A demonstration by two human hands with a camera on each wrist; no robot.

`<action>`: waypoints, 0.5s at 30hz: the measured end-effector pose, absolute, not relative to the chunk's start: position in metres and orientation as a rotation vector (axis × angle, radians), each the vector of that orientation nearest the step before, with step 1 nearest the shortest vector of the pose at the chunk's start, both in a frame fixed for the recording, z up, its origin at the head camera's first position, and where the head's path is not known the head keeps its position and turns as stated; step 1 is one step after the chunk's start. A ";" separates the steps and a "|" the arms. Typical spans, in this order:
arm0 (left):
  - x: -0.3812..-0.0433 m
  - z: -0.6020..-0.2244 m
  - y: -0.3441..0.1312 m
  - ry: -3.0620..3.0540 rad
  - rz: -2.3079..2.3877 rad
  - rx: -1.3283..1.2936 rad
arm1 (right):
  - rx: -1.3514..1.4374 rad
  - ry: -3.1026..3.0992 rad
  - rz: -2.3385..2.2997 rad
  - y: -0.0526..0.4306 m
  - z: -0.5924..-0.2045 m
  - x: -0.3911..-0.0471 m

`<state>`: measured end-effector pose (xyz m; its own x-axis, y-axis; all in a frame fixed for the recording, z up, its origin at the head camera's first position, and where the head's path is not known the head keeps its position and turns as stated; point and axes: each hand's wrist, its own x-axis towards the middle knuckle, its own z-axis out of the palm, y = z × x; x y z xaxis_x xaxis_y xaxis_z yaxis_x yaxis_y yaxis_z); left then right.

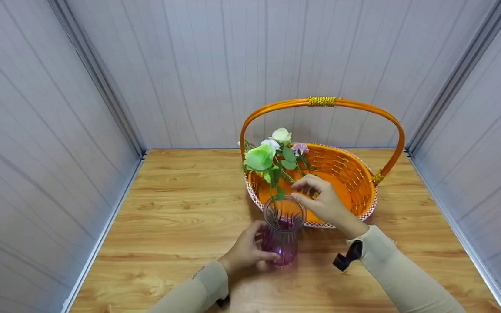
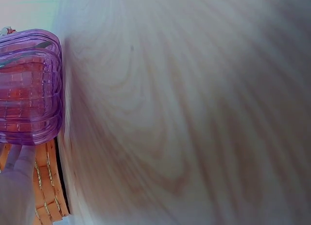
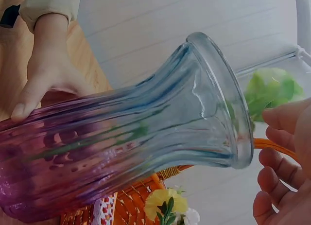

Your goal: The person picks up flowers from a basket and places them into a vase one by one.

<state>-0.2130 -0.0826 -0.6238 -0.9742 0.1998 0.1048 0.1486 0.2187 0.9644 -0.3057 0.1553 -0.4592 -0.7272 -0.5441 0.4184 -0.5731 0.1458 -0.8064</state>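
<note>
A left hand (image 1: 247, 248) grips a purple glass vase (image 1: 282, 243) on the tabletop (image 1: 181, 217), before an orange basket (image 1: 357, 178); the right hand (image 1: 322, 201), loosely curled and empty, hovers near the vase's top. A green rose (image 1: 259, 157) leans from it.

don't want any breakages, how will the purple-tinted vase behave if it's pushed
The vase looks like smooth, see-through glass, so it is probably stiff, breakable and somewhat slippery. Standing upright and tall for its width, it could tip if pushed near the top.
</note>
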 end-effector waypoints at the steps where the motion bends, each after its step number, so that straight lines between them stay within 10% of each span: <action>1: -0.213 -0.624 -0.083 2.419 1.909 0.347 | 1.141 -2.362 1.686 0.157 -0.459 -0.306; 15: -0.214 -0.625 -0.083 2.449 1.885 0.383 | 1.018 -2.411 1.697 0.183 -0.464 -0.317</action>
<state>-0.2136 -0.0826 -0.6247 -0.9693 0.2101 0.1274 0.1770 0.2373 0.9552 -0.3168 0.1830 -0.4635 -0.7867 -0.4923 0.3724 -0.5166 0.1949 -0.8337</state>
